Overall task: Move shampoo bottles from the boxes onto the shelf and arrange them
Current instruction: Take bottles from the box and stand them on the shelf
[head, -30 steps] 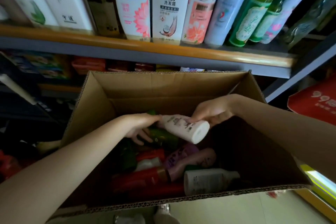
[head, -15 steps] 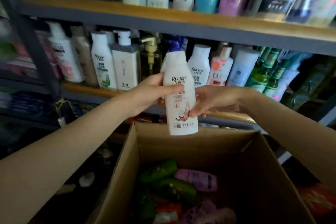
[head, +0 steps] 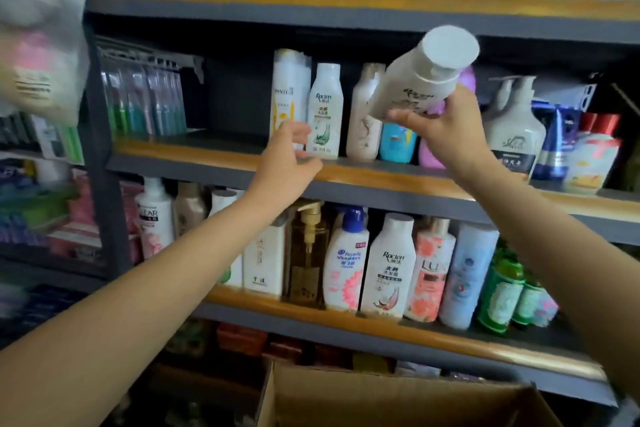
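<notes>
Shelving: grey metal shelf unit with orange-wood front lips (head: 363, 180) fills the view; the middle tier carries a short row of bottles, with a dark bare stretch to their left beside the hanging toothbrush packs (head: 143, 104).
Carton: brown cardboard box (head: 381, 399) sits below, at the bottom edge; its contents are out of view.
Row to join: tall white-and-yellow Pantene bottle (head: 287, 90), then small white Raclen bottle with green label (head: 325, 111), then cream bottle (head: 363, 114), standing close together.
Task bottle: white plastic shampoo bottle with flat round cap (head: 420, 76) is in the air in front of the middle tier, tilted, cap toward the camera, base toward the shelf.
Right hand: right hand (head: 446, 135) grips the white bottle's lower body from beneath, fingers curled round it.
Left hand: left hand (head: 289, 156) is empty, fingers loosely curled, just in front of the small Raclen bottle; whether it touches it I cannot tell.
Step in hand: probably placing the bottle beside its matching brand.
Doing it well: stand the bottle upright before it lowers, label outward; let the free hand steady or nudge neighbours aside so a gap opens.
Risk: a tilted base could knock the narrow bottles over like dominoes.
</notes>
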